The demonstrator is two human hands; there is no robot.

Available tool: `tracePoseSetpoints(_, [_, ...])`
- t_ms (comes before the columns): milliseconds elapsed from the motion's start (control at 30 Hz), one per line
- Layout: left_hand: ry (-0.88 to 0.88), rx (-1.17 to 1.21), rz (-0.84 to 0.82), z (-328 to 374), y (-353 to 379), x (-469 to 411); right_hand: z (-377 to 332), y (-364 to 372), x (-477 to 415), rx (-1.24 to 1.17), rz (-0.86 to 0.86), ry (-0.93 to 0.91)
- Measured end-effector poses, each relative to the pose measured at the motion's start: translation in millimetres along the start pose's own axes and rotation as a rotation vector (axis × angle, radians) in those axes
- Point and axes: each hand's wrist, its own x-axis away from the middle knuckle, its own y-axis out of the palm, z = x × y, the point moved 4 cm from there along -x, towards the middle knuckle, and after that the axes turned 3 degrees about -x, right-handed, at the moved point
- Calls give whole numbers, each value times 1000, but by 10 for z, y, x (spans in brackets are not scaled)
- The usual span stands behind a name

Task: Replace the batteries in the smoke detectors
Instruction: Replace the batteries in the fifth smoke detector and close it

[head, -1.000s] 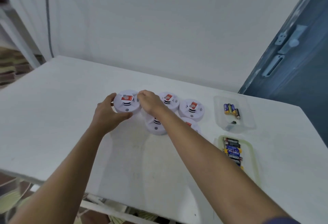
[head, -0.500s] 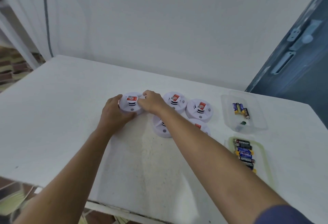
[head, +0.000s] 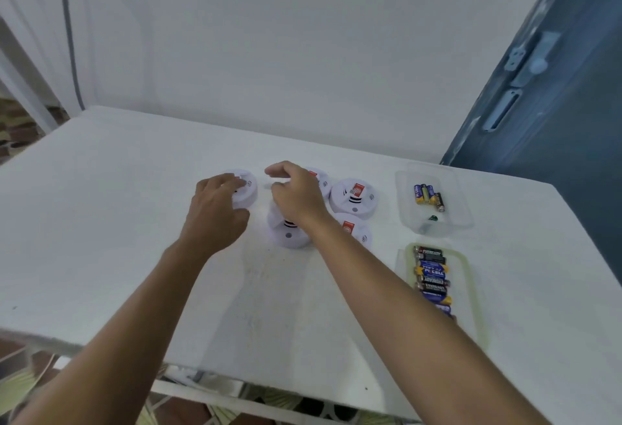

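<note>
Reaches both bare forearms across a matte, faintly gritty white table (head: 101, 216). Holds with the left hand (head: 218, 209) a low, round smoke detector (head: 248, 190) of smooth white plastic, fingers bent over its top and thumb toward its near wall, covering most of the red label. Hovers the right hand (head: 296, 197) just right of that detector and apart from it, fingers loosely curled, thumb and forefinger close together. Cannot tell through the motion blur whether anything sits between them.

Hides most of a second detector (head: 321, 180) behind the right knuckles. Covers the top of a third detector (head: 289, 234) with the right wrist, leaving only dark vent slots and a small grey button in sight. Leaves whole only the fourth detector (head: 353, 197), right of the right hand: a domed disc with a red sticker and black slots. Overlaps part of a fifth detector (head: 356, 232) with the right forearm.

Further right of the right hand, a clear plastic tub (head: 461, 216) with rounded corners, holding a few loose batteries (head: 426, 194), blue-and-yellow and black cylinders, plus a small green thing too small to name. Beside the right forearm, a flat clear lid (head: 469, 276) with a pale green rim, carrying a row of batteries (head: 432, 278) laid side by side, the nearest ones cut off by the arm.
</note>
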Motion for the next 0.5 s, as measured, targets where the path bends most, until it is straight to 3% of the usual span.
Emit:
tracePoseSetpoints(100, [79, 62, -9, 313, -22, 40, 36, -324, 209, -160, 156, -53])
tracePoseSetpoints(233, [149, 131, -243, 839, 93, 147, 172, -795, 488, -310, 199, -50])
tracePoseSetpoints(500, [361, 9, -601, 1946, 661, 545, 595, -1816, 1026, -63, 88, 239])
